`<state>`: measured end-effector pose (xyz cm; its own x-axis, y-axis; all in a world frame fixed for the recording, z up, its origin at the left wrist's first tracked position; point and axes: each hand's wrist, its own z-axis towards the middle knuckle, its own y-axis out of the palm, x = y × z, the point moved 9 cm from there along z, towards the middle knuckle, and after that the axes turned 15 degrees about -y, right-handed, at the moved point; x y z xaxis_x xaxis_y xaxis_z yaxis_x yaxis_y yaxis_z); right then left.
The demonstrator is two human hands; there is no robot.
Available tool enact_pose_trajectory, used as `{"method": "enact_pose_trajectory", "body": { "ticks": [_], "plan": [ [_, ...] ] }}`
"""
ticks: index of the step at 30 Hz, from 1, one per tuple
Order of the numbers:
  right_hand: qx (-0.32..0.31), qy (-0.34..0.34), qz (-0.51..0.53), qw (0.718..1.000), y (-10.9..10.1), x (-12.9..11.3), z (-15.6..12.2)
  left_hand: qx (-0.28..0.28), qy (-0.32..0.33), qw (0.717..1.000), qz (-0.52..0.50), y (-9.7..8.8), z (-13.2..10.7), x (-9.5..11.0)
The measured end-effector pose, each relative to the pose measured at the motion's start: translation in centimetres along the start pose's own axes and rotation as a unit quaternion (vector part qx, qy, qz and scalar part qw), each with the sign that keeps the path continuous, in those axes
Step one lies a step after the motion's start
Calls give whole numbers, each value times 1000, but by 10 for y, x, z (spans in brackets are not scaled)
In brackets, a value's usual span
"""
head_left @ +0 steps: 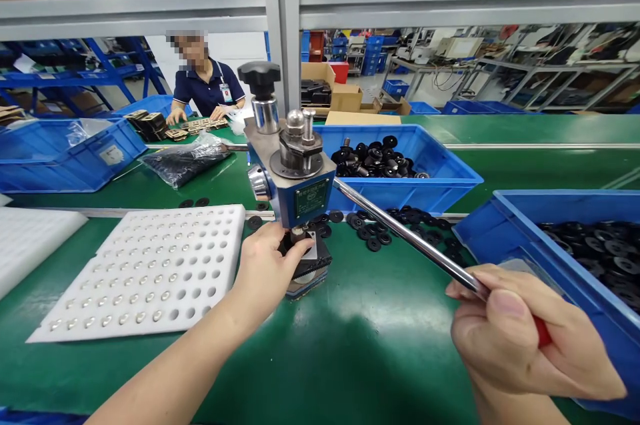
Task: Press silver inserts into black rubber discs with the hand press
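Note:
A blue hand-operated arbor press (pixel 305 195) stands on the green bench in front of me. My right hand (pixel 520 325) is wrapped round the red grip of its long metal lever (pixel 415 231), which slopes down to the right. At the press base (pixel 310 271), my left hand (pixel 270 258) has thumb and fingers curled in beneath the ram (pixel 297 234). Something black shows between them, mostly hidden by the fingers. Black round discs (pixel 373 235) lie loose behind and right of the press. Left of it is a white foam tray (pixel 150 268) with rows of holes, many holding small metal pieces.
A blue bin (pixel 450 175) behind the press holds black knob-like parts; another blue bin (pixel 485 225) at right holds black discs. A bagged black bundle (pixel 185 161) and a blue crate (pixel 60 168) stand back left. Across the bench sits a person (pixel 207 88) handling parts.

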<state>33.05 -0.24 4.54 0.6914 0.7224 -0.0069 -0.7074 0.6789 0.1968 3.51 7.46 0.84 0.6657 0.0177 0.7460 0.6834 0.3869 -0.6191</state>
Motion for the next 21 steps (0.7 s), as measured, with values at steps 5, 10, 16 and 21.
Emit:
{"method": "enact_pose_trajectory", "body": {
  "ticks": [5,10,16,21],
  "plan": [
    [14,-4,-1,1000,3,-10,-16,-3,-22,1000,-11,0,0,-5],
    [-21,8,-9,1000,6,-15,-21,-15,-14,999,-39,1,-1,-1],
    [-13,53,36,998,1,-7,-10,1,-10,999,-35,-1,0,1],
    [-7,79,46,996,1,-4,-23,0,-22,999,-24,1,0,-1]
  ]
}}
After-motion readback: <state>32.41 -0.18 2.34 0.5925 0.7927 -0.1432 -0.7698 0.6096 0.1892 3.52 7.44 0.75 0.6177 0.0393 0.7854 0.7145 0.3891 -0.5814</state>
